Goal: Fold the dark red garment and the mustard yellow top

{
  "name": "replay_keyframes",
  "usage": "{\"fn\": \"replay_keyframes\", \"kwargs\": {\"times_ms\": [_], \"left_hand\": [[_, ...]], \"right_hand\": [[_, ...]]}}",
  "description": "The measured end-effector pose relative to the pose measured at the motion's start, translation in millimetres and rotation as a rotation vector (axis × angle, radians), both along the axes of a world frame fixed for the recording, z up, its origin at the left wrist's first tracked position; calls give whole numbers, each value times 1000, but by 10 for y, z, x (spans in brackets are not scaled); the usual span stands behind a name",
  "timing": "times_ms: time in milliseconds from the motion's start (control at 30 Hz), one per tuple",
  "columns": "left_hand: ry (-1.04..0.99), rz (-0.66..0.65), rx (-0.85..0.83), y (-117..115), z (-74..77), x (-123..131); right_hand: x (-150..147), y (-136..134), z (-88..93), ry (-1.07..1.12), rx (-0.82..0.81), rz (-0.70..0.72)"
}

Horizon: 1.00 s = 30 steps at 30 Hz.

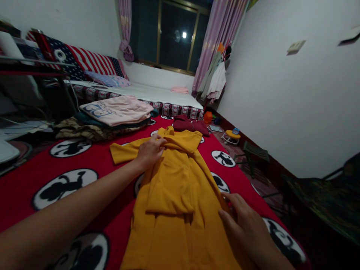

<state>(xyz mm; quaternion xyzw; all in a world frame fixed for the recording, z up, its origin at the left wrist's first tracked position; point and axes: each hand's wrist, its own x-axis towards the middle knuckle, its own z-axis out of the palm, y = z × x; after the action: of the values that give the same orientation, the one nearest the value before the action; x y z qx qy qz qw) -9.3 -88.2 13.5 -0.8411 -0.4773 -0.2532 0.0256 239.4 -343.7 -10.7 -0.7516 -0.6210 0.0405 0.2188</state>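
Observation:
A mustard-yellow long garment, looking like a dress, lies spread lengthwise on a red blanket. One sleeve sticks out to the left; the other is folded across the front. Near the left shoulder, my left hand is closed on the dress cloth, its fingertips partly hidden in the folds. Lower down, my right hand is at the garment's right edge. Its thumb and fingers are apart, with red blanket showing between them. The hem runs out of view at the bottom.
Folded clothes are stacked at the blanket's far left, and a folded maroon garment lies beyond the dress. Behind is a bed. A yellow-topped stool, a folding stool and a patterned chair stand along the right.

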Motion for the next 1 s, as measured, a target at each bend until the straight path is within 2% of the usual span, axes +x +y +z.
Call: {"fn": "replay_keyframes", "kwargs": {"times_ms": [67,133,233,333,433,533,600,667,767,867,1000], "left_hand": [[78,-15,-55,-99,1,-7],[151,25,-114,-176,-18,-15],[175,109,-165,-211,-44,-30],[111,142,-236,-177,-71,-56],[13,37,-283,-126,-151,-99],[-115,-94,-280,-76,-266,-142],[-220,-134,-295,-37,-309,-172],[-336,-146,-310,5,-298,-212],[-452,-127,-284,59,-217,-310],[-396,-117,-279,73,-174,-430],[-142,-135,-299,4,-203,-533]], "right_hand": [[-40,47,31,-21,89,69],[-131,106,81,1,113,189],[-357,198,176,38,37,361],[-599,285,231,-20,-37,470],[-750,394,191,-159,-56,524],[-789,528,139,-275,-81,556],[-786,608,170,-289,-95,553],[-788,663,259,-246,-70,524],[-815,697,390,-144,67,501],[-853,694,367,-112,104,588],[-920,630,172,-42,31,697]]}}
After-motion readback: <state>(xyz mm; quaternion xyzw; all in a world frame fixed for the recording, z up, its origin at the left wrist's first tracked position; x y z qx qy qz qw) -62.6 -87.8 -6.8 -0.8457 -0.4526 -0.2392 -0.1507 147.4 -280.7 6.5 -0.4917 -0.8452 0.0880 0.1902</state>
